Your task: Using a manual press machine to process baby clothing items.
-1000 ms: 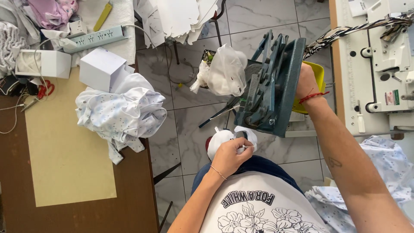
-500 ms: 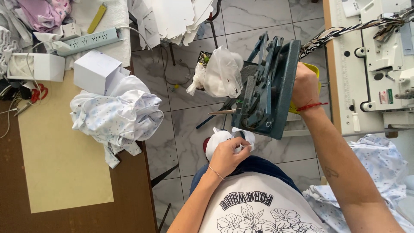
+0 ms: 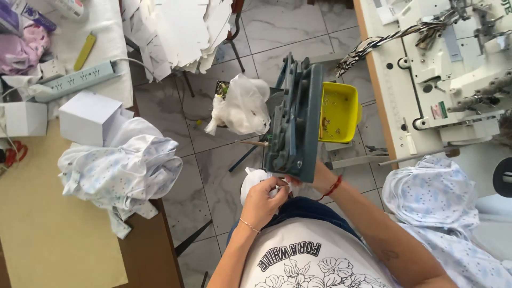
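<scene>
R hand [image 3: 314, 178] dropped under press [image 3: 292, 128], at cloth [image 3: 256, 178].

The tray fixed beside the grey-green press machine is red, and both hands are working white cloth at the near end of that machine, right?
Not quite: the tray is yellow, not red, as the head view shows. The rest holds: the left hand and right hand work white cloth at the near end of the grey-green press machine.
</scene>
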